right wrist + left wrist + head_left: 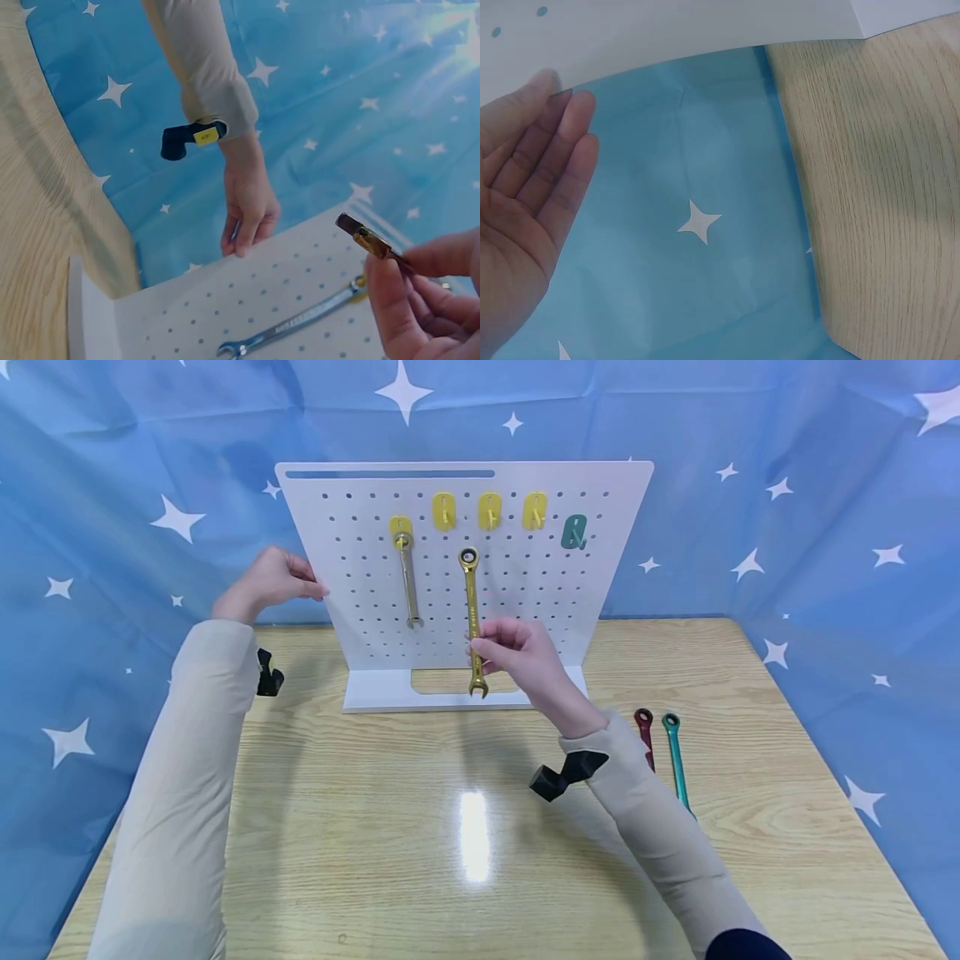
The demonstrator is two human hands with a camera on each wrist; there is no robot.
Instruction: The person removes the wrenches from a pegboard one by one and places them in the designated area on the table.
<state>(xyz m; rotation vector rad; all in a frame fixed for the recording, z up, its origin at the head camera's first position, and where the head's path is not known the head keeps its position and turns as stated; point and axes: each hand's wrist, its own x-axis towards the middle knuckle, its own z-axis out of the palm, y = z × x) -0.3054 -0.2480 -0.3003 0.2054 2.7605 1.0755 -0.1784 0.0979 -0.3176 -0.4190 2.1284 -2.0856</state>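
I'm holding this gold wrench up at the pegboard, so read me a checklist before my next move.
1. Gold wrench in hand: ok, your right hand pinches its lower part.
2. Ring end up: ok, the open end points down.
3. Bare hook available: ok, three yellow hooks and the green hook hold nothing.
4. Ring end on a hook: not ok, it is on none yet.
5. Silver wrench hung: ok, it hangs from the leftmost yellow hook.
6. Pegboard held firmly: cannot tell; your left hand is at its left edge, but the firmness doesn't show.
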